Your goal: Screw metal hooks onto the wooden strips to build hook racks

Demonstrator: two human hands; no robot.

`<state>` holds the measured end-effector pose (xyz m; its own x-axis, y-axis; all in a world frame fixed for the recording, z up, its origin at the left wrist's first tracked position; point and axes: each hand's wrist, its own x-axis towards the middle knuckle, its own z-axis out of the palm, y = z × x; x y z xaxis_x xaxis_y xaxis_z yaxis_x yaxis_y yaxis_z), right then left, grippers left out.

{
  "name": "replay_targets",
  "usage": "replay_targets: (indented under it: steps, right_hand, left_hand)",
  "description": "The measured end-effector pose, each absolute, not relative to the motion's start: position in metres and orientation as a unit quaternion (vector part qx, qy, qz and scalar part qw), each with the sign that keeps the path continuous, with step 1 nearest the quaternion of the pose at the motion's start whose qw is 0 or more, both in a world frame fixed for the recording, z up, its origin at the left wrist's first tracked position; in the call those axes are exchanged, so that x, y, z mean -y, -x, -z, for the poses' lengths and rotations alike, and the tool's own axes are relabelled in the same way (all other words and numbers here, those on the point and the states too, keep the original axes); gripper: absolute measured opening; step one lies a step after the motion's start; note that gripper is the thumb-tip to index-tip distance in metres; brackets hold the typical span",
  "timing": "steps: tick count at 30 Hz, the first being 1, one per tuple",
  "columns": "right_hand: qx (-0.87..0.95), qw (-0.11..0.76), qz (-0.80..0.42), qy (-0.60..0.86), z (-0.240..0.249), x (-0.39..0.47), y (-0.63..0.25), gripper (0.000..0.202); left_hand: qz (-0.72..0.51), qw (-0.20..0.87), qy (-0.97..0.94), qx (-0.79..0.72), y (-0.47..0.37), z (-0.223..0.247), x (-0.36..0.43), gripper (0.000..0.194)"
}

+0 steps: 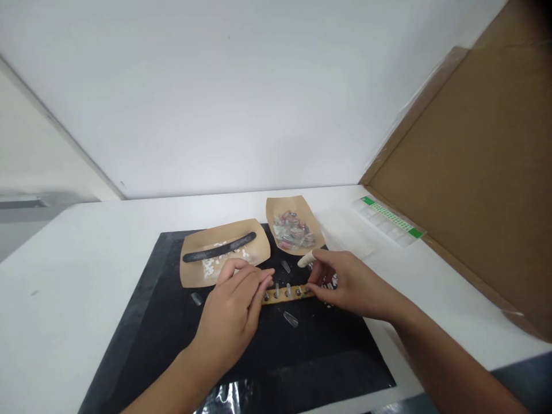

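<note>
A narrow yellow strip (282, 295) lies on the black mat (328, 351), with several clear false nail tips (288, 289) standing up from dark round holders along it. My left hand (233, 302) is over the strip's left end, its fingers closed together; what they grip is hidden. At the right end, my right hand (345, 282) pinches thumb and finger against the strip, and whatever is between them is too small to make out. A pale cover wraps its raised index finger (306, 259). Loose clear nail tips lie in front of the strip (291, 319), behind it (286, 267) and left of my left hand (196, 298).
Behind my left hand sits a brown paper tray (190, 277) with a dark curved nail file (219, 248) and small white pieces. Another paper tray (280, 204) holds packed nail tips (293, 230). A clear compartment case (390, 218) lies by the cardboard wall (474, 172) on the right.
</note>
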<state>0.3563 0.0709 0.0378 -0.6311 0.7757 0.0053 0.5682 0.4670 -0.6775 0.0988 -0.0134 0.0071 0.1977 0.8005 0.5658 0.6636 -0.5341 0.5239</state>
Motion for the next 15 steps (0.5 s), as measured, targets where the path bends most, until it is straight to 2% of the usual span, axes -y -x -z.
replay_targets:
  steps: [6,11,15]
  right_hand:
    - [0.845,0.149,-0.323,0.399,-0.0375,-0.0712,-0.3573,0.018]
    - [0.845,0.136,-0.322,0.405,-0.0391,-0.0727,-0.3574,0.022]
    - [0.846,0.132,-0.319,0.407,-0.0405,-0.0732,-0.3564,0.022]
  left_hand:
    - [-0.42,0.095,-0.752,-0.498,-0.0973,-0.0009,0.0136,0.035]
    - [-0.418,0.102,-0.749,-0.504,-0.0986,-0.0018,0.015,0.056]
    - [-0.403,0.118,-0.731,-0.539,-0.0986,-0.0045,0.0177,0.058]
